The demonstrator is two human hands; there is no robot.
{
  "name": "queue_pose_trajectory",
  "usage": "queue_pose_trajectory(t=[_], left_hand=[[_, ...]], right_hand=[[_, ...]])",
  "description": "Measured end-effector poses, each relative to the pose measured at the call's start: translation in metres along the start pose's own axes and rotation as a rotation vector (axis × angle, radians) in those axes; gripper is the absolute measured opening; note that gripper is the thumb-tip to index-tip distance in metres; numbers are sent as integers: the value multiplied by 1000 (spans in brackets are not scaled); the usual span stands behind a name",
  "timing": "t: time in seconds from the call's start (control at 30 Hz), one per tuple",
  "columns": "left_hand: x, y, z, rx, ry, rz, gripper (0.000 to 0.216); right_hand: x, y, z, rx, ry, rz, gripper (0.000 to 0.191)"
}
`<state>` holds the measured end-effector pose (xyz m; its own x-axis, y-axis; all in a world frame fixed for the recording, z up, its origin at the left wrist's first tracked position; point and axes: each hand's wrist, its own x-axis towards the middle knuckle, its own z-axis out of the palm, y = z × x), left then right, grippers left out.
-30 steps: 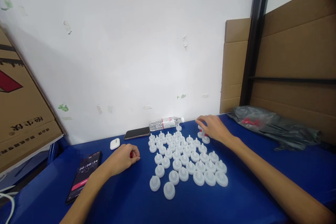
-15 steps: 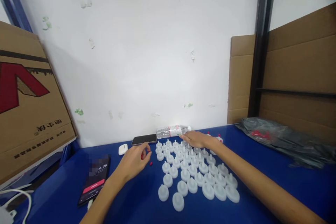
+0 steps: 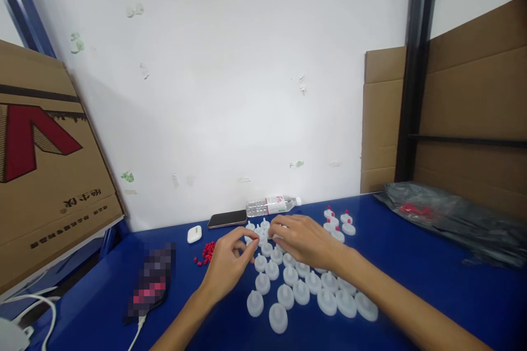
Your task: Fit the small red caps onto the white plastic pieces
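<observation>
My left hand (image 3: 234, 255) is closed in a pinch beside the white spouted caps, with a speck of red at its fingertips that looks like a small red cap (image 3: 257, 238). Facing it, my right hand (image 3: 302, 238) has its fingers bent together over the group, and what they hold is hidden. Several translucent white spouted caps (image 3: 285, 296) stand spout up on the blue table (image 3: 222, 318). Left of my left hand lies a pile of small red caps (image 3: 208, 252). Beyond my right hand, several white caps with red tips (image 3: 348, 226) stand apart.
A water bottle (image 3: 274, 205) lies along the wall beside a dark phone (image 3: 227, 219) and a white earbud case (image 3: 194, 234). Another phone (image 3: 150, 285) with a cable is at left. A grey plastic bag (image 3: 448, 225) lies at right, near cardboard (image 3: 473, 93).
My right hand has drawn back left and nearer, from the far caps toward my left hand. My left hand has moved right, uncovering the red pile. The red-tipped caps now show more fully.
</observation>
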<state>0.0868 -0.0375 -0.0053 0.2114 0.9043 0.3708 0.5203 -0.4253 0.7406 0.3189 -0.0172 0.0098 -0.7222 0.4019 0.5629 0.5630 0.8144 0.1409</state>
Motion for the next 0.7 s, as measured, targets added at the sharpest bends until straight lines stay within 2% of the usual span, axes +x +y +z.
queue_pose_trajectory(t=[0.17,0.37,0.57,0.63,0.7], left_hand=[[1,0,6,-228,-5,-66,37],[1,6,4,-307,-43,-74,37],[1,9,-1,-572,-90,-134,37],[-1,13,-4,-710,-154,-184,51],[-3,16,-7,-816,-271,-218,64]], right_hand=[[4,-13,5,-12,20,-74,9],[1,-11,8,-24,67,-91,8],[1,-13,9,1,264,-183,13],[3,-18,7,-15,352,-214,17],[6,-24,5,-32,407,-244,21]])
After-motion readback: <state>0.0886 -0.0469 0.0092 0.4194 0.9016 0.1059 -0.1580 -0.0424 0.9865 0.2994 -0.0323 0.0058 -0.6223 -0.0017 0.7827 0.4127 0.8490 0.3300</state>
